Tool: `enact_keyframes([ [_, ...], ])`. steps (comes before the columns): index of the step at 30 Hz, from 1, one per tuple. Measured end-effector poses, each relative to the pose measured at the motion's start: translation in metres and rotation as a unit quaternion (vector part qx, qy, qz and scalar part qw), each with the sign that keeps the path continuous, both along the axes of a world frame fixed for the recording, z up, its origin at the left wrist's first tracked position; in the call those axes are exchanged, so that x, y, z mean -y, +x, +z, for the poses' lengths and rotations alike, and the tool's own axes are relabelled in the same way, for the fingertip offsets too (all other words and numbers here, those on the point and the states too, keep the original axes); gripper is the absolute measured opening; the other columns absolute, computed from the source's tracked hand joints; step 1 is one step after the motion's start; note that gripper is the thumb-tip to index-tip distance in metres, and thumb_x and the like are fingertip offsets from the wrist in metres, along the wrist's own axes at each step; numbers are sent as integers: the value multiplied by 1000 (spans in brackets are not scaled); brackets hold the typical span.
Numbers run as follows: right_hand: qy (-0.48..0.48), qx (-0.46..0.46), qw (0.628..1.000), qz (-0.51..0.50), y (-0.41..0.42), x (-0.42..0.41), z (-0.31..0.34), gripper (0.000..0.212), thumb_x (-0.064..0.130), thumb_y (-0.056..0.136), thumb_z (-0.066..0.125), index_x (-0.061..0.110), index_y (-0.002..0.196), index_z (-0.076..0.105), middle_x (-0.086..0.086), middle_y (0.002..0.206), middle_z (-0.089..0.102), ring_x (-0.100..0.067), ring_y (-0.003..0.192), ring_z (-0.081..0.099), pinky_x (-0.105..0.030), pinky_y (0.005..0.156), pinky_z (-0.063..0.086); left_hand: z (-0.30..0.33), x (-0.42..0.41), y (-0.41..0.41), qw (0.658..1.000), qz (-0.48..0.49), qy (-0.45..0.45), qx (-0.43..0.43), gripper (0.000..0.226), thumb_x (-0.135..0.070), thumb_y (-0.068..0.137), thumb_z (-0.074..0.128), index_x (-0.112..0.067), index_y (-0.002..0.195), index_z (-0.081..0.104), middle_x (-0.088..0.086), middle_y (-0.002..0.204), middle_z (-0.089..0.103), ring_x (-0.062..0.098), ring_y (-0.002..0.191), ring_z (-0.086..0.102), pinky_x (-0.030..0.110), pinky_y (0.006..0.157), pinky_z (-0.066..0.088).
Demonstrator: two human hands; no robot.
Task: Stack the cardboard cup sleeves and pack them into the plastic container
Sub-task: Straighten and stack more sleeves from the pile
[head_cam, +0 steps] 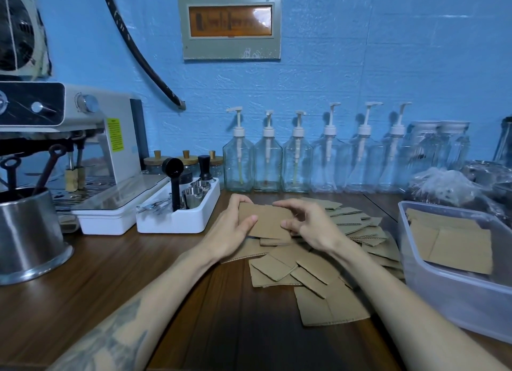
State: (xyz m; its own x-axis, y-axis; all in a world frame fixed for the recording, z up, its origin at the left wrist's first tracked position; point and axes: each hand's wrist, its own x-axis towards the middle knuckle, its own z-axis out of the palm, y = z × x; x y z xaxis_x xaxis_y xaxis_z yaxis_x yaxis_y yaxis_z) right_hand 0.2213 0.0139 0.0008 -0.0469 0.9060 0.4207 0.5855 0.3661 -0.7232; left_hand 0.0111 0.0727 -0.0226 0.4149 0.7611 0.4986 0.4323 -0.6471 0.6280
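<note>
A small stack of flat brown cardboard cup sleeves (267,221) is held just above the table between both hands. My left hand (231,229) grips its left end, thumb on top. My right hand (306,222) pinches its right end. Under and around the hands, several loose sleeves (313,276) lie scattered on the wooden table. The clear plastic container (454,290) stands at the right edge, with a few sleeves (457,240) lying flat inside it.
A white tray of coffee tools (177,218) and a second white tray (110,218) stand left of the hands. A steel bucket (27,240) and espresso machine (69,132) fill the left. Pump bottles (267,162) line the back wall.
</note>
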Motion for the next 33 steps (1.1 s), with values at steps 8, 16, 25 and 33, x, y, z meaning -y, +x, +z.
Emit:
enact_keyframes([
  [8, -3, 28, 999, -23, 3, -3, -3, 42, 3, 87, 69, 26, 123, 66, -1, 98, 71, -21, 78, 61, -27, 80, 51, 3, -2, -10, 997, -16, -73, -12, 37, -27, 97, 59, -27, 127, 37, -5, 103, 55, 10, 90, 55, 26, 83, 47],
  [16, -8, -1, 997, -73, 20, -4, 0, 41, -2, 88, 66, 19, 124, 64, -27, 101, 67, -23, 71, 53, -50, 87, 53, 4, -6, -35, 989, 32, -51, -135, 50, -61, 83, 65, -26, 119, 62, -10, 104, 56, 6, 96, 56, 28, 89, 48],
  [25, -13, 4, 997, -81, 17, -3, -1, 43, -3, 87, 66, 19, 123, 65, -16, 103, 71, -22, 77, 56, -49, 88, 53, 13, 4, -41, 965, -24, -122, -230, 53, -66, 66, 77, -41, 111, 65, -11, 118, 43, 11, 116, 43, 36, 105, 40],
  [33, -12, -22, 997, -76, 20, -8, -4, 41, 2, 89, 66, 27, 122, 64, -24, 101, 68, -22, 68, 55, -51, 86, 55, 23, 4, -54, 969, -81, -172, -157, 53, -28, 67, 91, -28, 111, 61, 7, 107, 59, 15, 94, 60, 30, 81, 52],
])
